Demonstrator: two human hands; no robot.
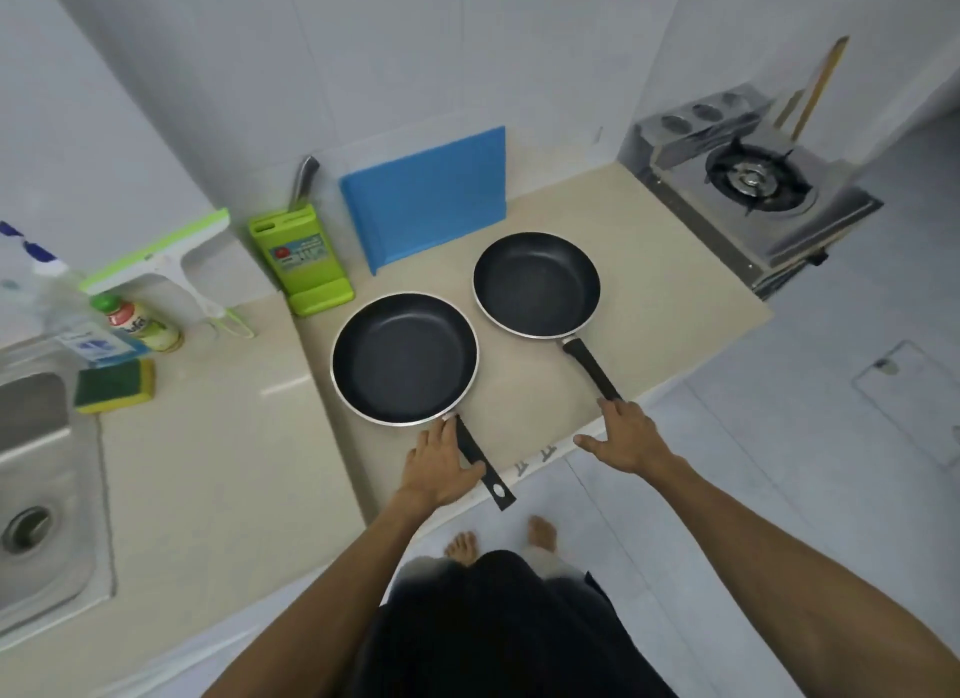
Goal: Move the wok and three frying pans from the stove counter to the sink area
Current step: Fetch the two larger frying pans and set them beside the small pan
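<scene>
Two black frying pans on the beige table (pixel 519 396), side by side, apart. Left pan (pixel 404 357) nearer, its handle under the left hand (pixel 444 463), grip loose over it, not closed. Right pan (pixel 536 284) farther, right hand (pixel 626 435) spread wide at its handle's tip. Sink (pixel 31 469) at far left; stove (pixel 758 180) at far right.

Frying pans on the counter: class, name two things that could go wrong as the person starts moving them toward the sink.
1. The left hand lies open on the near pan handle, not gripping; lifting now could tip it.
2. That handle overhangs the counter edge; a knock could send the pan off.
3. The right hand only touches the far pan handle's tip.
</scene>
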